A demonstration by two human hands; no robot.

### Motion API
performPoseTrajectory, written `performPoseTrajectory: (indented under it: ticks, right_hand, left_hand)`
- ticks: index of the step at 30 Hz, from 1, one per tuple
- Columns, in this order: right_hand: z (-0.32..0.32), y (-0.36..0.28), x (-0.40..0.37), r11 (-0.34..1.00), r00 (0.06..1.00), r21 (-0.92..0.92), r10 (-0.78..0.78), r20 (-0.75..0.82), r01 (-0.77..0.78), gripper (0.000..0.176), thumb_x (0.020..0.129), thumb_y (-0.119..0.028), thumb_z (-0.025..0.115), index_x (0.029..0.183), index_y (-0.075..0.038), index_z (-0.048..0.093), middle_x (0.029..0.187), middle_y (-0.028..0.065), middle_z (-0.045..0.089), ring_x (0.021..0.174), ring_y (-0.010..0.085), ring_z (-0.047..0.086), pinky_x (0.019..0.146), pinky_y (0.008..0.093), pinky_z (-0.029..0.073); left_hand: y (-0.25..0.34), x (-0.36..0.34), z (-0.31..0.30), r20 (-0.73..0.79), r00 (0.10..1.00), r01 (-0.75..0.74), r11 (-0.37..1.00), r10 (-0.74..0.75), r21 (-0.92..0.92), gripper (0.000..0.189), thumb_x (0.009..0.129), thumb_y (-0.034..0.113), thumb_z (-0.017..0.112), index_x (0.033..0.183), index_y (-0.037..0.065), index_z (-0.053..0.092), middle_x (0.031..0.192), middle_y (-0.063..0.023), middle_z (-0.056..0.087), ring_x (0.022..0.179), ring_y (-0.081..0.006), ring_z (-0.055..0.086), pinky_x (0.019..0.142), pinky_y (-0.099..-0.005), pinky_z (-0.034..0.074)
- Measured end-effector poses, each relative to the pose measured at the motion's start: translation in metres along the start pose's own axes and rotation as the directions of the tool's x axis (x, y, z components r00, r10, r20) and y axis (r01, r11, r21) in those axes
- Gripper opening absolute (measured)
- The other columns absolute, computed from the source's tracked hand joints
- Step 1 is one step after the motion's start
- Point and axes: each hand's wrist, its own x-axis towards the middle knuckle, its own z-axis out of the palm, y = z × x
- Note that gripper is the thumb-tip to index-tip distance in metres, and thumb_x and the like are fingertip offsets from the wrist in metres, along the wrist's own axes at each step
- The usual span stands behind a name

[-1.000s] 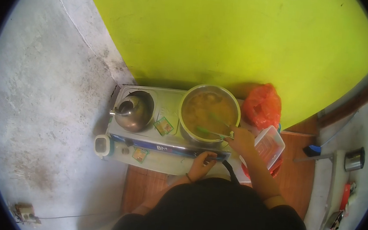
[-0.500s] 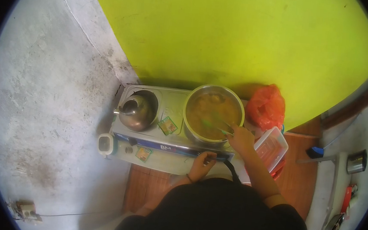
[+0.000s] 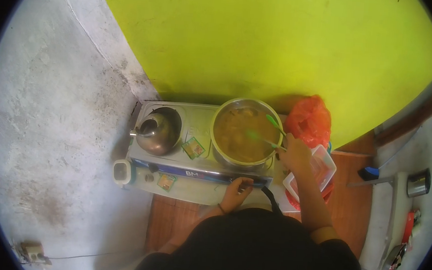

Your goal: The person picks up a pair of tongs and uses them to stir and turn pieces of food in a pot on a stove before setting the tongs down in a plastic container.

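Note:
A deep metal pot [image 3: 216, 144] of brownish-orange broth with pieces in it stands on the right side of the stove [image 3: 204, 129]. My right hand [image 3: 295, 152] is closed around metal tongs [image 3: 272, 121] with green tips, at the pot's right rim. The tongs are spread: one tip shows near the rim, the other, blurred, over the broth. My left hand [image 3: 237, 191] rests at the stove's front panel, its fingers curled where a knob would sit; what they touch is hidden.
A metal kettle [image 3: 159, 136] sits on the left burner. Seasoning packets [image 3: 193, 147] lie on the stove and before it. At right are a red plastic bag [image 3: 308, 119] and a clear plastic container [image 3: 320, 166]. A white-lidded jar [image 3: 122, 172] stands by the left wall.
The tongs have opened, and their tips have come up into view. My right hand has shifted slightly right and up. My left hand stays at the stove front.

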Motion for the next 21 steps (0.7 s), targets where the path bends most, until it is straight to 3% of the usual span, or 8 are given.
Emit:
performPoseTrajectory:
  ticks: [8, 11, 14, 17, 21]
  right_hand:
    - [0.055, 0.006, 0.012, 0.997, 0.996, -0.004, -0.083, -0.013, 0.083, 0.031, 0.079, -0.027, 0.069, 0.099, -0.006, 0.06, 0.081, 0.0178, 0.066, 0.077, 0.0364, 0.066, 0.069, 0.0467, 0.052]
    - [0.045, -0.009, 0.001, 0.994, 0.994, -0.014, -0.107, 0.039, 0.107, 0.029, 0.079, -0.025, 0.07, 0.1, -0.006, 0.06, 0.081, 0.0179, 0.066, 0.078, 0.0363, 0.066, 0.069, 0.047, 0.051]
    - [0.044, -0.003, 0.002, 0.992, 0.992, 0.009, -0.127, -0.001, 0.127, 0.029, 0.078, -0.024, 0.07, 0.1, -0.007, 0.061, 0.081, 0.0177, 0.066, 0.078, 0.0364, 0.066, 0.069, 0.0474, 0.051]
    - [0.049, 0.004, 0.007, 0.999, 0.999, 0.0, -0.053, -0.001, 0.053, 0.03, 0.078, -0.025, 0.07, 0.1, -0.008, 0.06, 0.081, 0.0174, 0.066, 0.078, 0.0364, 0.066, 0.069, 0.0477, 0.051]
    - [0.051, 0.007, -0.001, 0.994, 0.994, 0.023, -0.106, 0.002, 0.106, 0.031, 0.078, -0.026, 0.071, 0.1, -0.008, 0.06, 0.081, 0.0172, 0.066, 0.078, 0.0364, 0.066, 0.068, 0.0476, 0.051]
  left_hand:
    - [0.002, -0.001, 0.003, -0.027, 1.0, 0.007, 0.999, -0.008, -0.036, 0.027, 0.087, 0.012, 0.066, 0.112, 0.005, 0.061, 0.11, -0.0054, 0.066, 0.089, -0.0149, 0.063, 0.075, -0.0279, 0.049]
    - [0.0, -0.002, 0.002, -0.032, 0.999, 0.022, 0.999, -0.023, -0.025, 0.027, 0.087, 0.012, 0.066, 0.113, 0.005, 0.06, 0.11, -0.0056, 0.066, 0.09, -0.0147, 0.063, 0.075, -0.0278, 0.049]
    - [-0.005, -0.001, 0.002, -0.034, 0.999, 0.01, 0.999, -0.011, -0.031, 0.027, 0.087, 0.012, 0.066, 0.113, 0.005, 0.06, 0.109, -0.0054, 0.066, 0.09, -0.0146, 0.063, 0.075, -0.0279, 0.049]
    - [-0.006, 0.0, 0.003, -0.036, 0.999, 0.006, 1.0, -0.006, -0.014, 0.027, 0.087, 0.011, 0.066, 0.113, 0.005, 0.06, 0.109, -0.005, 0.066, 0.09, -0.0145, 0.063, 0.075, -0.0278, 0.049]
    - [-0.003, 0.0, 0.003, -0.028, 0.999, 0.016, 1.0, -0.017, -0.027, 0.027, 0.087, 0.011, 0.066, 0.112, 0.005, 0.06, 0.108, -0.0046, 0.066, 0.09, -0.0143, 0.063, 0.075, -0.0275, 0.048]
